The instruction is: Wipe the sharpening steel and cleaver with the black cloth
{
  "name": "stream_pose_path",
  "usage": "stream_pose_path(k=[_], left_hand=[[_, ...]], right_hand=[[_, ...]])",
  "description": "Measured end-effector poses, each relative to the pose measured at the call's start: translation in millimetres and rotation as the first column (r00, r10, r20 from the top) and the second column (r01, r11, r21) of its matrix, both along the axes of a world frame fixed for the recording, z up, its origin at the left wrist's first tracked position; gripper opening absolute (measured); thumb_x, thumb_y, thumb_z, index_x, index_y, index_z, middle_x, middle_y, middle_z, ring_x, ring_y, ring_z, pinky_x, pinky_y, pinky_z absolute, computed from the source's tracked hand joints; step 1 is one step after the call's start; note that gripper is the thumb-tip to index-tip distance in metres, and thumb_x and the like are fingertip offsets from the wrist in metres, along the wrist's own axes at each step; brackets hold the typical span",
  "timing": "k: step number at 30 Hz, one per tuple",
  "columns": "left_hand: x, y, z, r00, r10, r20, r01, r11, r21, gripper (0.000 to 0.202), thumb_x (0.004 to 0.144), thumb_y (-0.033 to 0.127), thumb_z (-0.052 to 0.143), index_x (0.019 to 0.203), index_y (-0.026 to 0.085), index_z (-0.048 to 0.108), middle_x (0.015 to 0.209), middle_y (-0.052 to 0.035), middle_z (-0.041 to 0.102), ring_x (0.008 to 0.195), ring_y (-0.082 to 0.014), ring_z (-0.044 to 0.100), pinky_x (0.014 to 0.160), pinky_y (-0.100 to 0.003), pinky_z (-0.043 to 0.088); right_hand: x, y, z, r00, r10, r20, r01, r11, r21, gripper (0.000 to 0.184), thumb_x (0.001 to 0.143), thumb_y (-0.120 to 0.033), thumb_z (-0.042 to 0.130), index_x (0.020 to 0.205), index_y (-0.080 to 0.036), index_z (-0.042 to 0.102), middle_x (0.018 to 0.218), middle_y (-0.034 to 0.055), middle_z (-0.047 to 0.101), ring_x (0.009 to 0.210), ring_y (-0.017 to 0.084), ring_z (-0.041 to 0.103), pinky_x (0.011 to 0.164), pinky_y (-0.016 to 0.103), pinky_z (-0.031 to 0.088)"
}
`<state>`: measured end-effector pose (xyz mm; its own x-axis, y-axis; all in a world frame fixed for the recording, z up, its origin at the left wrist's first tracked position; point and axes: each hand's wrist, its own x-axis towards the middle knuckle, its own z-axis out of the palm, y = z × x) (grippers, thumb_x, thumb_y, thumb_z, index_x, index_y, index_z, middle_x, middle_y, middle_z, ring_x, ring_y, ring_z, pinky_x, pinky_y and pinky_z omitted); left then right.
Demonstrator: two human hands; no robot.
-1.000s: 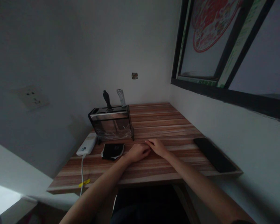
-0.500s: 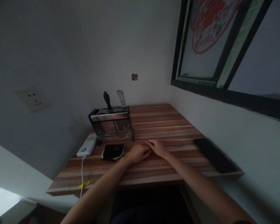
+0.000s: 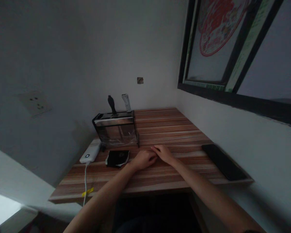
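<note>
My left hand (image 3: pixel 145 159) rests on the wood-grain table (image 3: pixel 157 126), its fingers curled in loosely. Against it lies my right hand (image 3: pixel 163 153), fingers bent and close together, their tips at the left hand's knuckles. Nothing shows in either hand, though the undersides are hidden. Just left of my left hand is a small black folded pouch (image 3: pixel 117 158) with pale edges. Behind that stands a knife block (image 3: pixel 116 129) with see-through sides and a black frame. A black handle (image 3: pixel 112 105) and a plastic-wrapped handle (image 3: pixel 126 103) stick up from its top.
A white power bank (image 3: pixel 91 151) with a white cable (image 3: pixel 85 181) lies at the left edge, near yellow tape (image 3: pixel 87 192). On the right, a black phone (image 3: pixel 223 161) lies along the wall. A framed picture (image 3: pixel 215 42) and a wall socket (image 3: pixel 35 103) are on the walls.
</note>
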<state>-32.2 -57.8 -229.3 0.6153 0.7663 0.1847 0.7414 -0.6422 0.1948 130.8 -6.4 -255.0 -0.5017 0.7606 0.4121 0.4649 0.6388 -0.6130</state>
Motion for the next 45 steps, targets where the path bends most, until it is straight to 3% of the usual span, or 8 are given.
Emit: stream_pose_path(k=[16, 23, 27, 31, 33, 37, 41, 45], left_hand=[[2, -3, 5.7, 0.998, -0.018, 0.064, 0.017, 1.0, 0.022, 0.017, 0.088, 0.021, 0.054, 0.079, 0.019, 0.069, 0.081, -0.005, 0.073, 0.073, -0.0172, 0.067, 0.066, -0.023, 0.046], [-34, -12, 44.5, 0.94, 0.018, 0.34, -0.08, 0.982, 0.17, 0.019, 0.092, 0.028, 0.051, 0.088, 0.02, 0.069, 0.076, 0.0005, 0.071, 0.067, -0.0119, 0.065, 0.065, -0.019, 0.046], [-99, -13, 76.6, 0.786, 0.119, 0.606, -0.383, 0.864, 0.328, 0.026, 0.097, 0.03, 0.04, 0.093, 0.018, 0.063, 0.078, -0.0015, 0.065, 0.071, -0.0139, 0.062, 0.068, -0.023, 0.047], [-177, -1, 93.4, 0.504, 0.025, 0.863, -0.708, 0.584, 0.397, 0.024, 0.089, 0.036, 0.056, 0.107, 0.02, 0.057, 0.115, -0.007, 0.057, 0.103, -0.0193, 0.056, 0.087, -0.031, 0.047], [-208, 11, 92.8, 0.426, 0.039, 0.904, -0.703, 0.644, 0.303, 0.045, 0.082, 0.04, 0.065, 0.122, 0.023, 0.051, 0.132, -0.0084, 0.049, 0.115, -0.0209, 0.052, 0.096, -0.034, 0.045], [-245, 38, 77.9, 0.386, 0.219, 0.896, -0.579, 0.814, 0.05, 0.076, 0.072, 0.051, 0.071, 0.135, 0.022, 0.041, 0.144, -0.0128, 0.043, 0.133, -0.0282, 0.041, 0.107, -0.043, 0.038], [-257, 60, 62.3, 0.399, 0.314, 0.862, -0.482, 0.871, -0.095, 0.073, 0.064, 0.06, 0.072, 0.12, 0.017, 0.057, 0.128, -0.0148, 0.06, 0.124, -0.0355, 0.051, 0.106, -0.049, 0.04], [-259, 66, 58.3, 0.395, 0.374, 0.839, -0.406, 0.891, -0.206, 0.071, 0.058, 0.063, 0.075, 0.11, 0.015, 0.065, 0.115, -0.0151, 0.069, 0.115, -0.0373, 0.06, 0.1, -0.051, 0.046]], right_hand=[[-1, 2, -2.1, 0.998, 0.01, -0.061, -0.013, 0.998, -0.053, 0.052, 0.093, -0.056, 0.04, 0.059, -0.019, 0.054, 0.057, 0.0019, 0.057, 0.058, 0.016, 0.05, 0.058, 0.027, 0.031], [-3, 2, 18.9, 0.983, 0.115, -0.14, -0.136, 0.979, -0.153, 0.054, 0.092, -0.06, 0.037, 0.061, -0.019, 0.053, 0.054, -0.0003, 0.054, 0.053, 0.014, 0.05, 0.053, 0.025, 0.035], [-7, 6, 41.7, 0.967, 0.171, -0.187, -0.207, 0.958, -0.197, 0.047, 0.09, -0.059, 0.043, 0.069, -0.019, 0.054, 0.057, -0.0014, 0.055, 0.054, 0.013, 0.052, 0.054, 0.024, 0.04], [-19, 21, 63.0, 0.949, 0.188, -0.255, -0.231, 0.961, -0.154, 0.034, 0.083, -0.053, 0.06, 0.079, -0.018, 0.058, 0.069, -0.0007, 0.059, 0.062, 0.013, 0.055, 0.06, 0.026, 0.043], [-29, 33, 70.6, 0.943, 0.17, -0.285, -0.215, 0.968, -0.131, 0.032, 0.076, -0.048, 0.069, 0.083, -0.018, 0.06, 0.075, 0.0002, 0.061, 0.067, 0.014, 0.056, 0.066, 0.028, 0.046], [-54, 60, 80.2, 0.942, 0.123, -0.313, -0.182, 0.969, -0.168, 0.05, 0.065, -0.038, 0.081, 0.104, -0.014, 0.061, 0.094, 0.0073, 0.065, 0.082, 0.019, 0.061, 0.08, 0.036, 0.049], [-77, 80, 87.3, 0.935, 0.108, -0.337, -0.181, 0.965, -0.192, 0.086, 0.056, -0.034, 0.087, 0.13, -0.012, 0.049, 0.13, 0.0199, 0.054, 0.109, 0.026, 0.057, 0.095, 0.042, 0.046], [-91, 91, 92.4, 0.898, 0.162, -0.408, -0.286, 0.921, -0.264, 0.104, 0.05, -0.034, 0.09, 0.139, -0.015, 0.04, 0.14, 0.0197, 0.047, 0.124, 0.029, 0.05, 0.106, 0.044, 0.039]])
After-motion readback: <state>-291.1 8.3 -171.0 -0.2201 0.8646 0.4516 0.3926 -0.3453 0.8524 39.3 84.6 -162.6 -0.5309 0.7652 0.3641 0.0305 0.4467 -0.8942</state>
